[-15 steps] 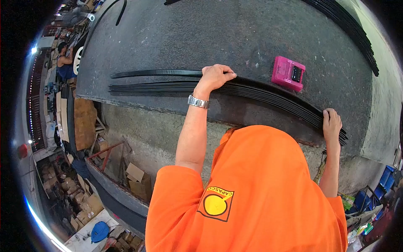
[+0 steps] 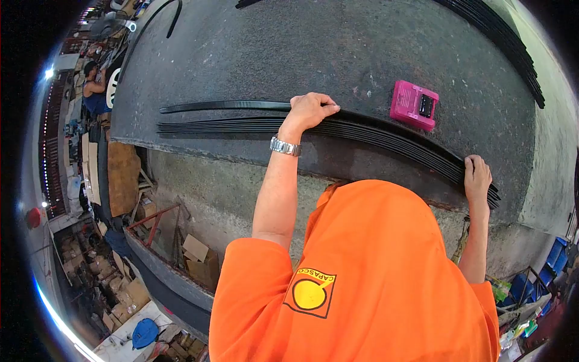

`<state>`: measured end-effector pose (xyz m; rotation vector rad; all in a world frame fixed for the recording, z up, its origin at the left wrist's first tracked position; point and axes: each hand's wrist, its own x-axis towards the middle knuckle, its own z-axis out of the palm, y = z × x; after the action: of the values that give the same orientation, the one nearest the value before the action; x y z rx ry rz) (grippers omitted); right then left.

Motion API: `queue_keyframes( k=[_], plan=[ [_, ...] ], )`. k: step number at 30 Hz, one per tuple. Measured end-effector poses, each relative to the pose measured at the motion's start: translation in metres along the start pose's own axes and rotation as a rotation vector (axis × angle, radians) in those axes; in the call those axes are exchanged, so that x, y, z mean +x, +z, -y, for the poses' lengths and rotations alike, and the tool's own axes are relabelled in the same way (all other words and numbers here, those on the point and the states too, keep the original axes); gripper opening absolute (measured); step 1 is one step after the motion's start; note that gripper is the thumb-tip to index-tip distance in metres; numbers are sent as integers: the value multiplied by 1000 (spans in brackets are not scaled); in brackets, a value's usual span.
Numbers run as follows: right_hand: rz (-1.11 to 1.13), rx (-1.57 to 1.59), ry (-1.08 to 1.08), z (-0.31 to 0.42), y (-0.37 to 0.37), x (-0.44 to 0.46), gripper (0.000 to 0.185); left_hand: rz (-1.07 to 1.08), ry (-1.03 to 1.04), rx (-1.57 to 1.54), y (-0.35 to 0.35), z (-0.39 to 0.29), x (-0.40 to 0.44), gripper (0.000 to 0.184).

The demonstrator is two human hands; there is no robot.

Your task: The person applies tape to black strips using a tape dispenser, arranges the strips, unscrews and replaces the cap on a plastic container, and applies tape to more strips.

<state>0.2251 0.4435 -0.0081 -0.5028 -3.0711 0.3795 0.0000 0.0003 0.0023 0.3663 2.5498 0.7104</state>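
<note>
Broadly, counter [image 2: 289,54]: spreading dark beneath everything.
Stack [image 2: 211,125]: lying along the counter's near edge, its black strips bunching close.
Single strip [image 2: 229,105]: running just beyond the stack.
Pink case [image 2: 405,104]: sitting just past both.
Left hand [image 2: 309,110]: pinching, fingers clamping on the single strip.
Right hand [image 2: 477,175]: resting near the stack's right end; I cannot tell whether its fingers are gripping.
</note>
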Motion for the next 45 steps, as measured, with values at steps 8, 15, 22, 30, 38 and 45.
queue_keyframes(
  k=[8,15,22,30,38,45],
  plan=[
    [12,-1,13,2,-2,0,27,-3,10,-3,1,1,0,31],
    [5,-11,3,1,-1,-1,26,-6,15,0,1,2,1,32],
    [20,-6,12,4,-4,0,25,5,-1,-19,2,1,1,33],
    [-63,22,-70,1,-2,1,23,-30,17,6,4,3,1,34],
    [-17,42,-41,-3,0,1,26,-41,26,13,9,7,4,33],
    [97,-46,-18,18,-27,0,22,-34,46,36,6,2,2,31]
  ],
)
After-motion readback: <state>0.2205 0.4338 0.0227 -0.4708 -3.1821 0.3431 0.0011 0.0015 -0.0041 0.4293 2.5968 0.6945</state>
